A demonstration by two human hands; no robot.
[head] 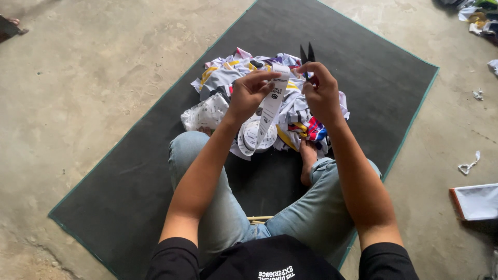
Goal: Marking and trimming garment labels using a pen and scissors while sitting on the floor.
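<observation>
While both hands pinch the long white printed label strip (272, 101) above the multicoloured fabric heap (290, 111), the left hand (248, 94) holds its upper end; the right hand (320, 91) also grips black scissors (307, 54), blades pointing away.

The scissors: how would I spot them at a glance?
Find the dark mat on the concrete floor, then the heap of colourful fabric scraps on it. The scissors poke up from the right hand: two black pointed blades, the only dark metal among pale cloth.

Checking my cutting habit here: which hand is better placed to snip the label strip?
Right. The right hand already holds the scissors beside the label strip, while the left hand pinches the strip.
</observation>
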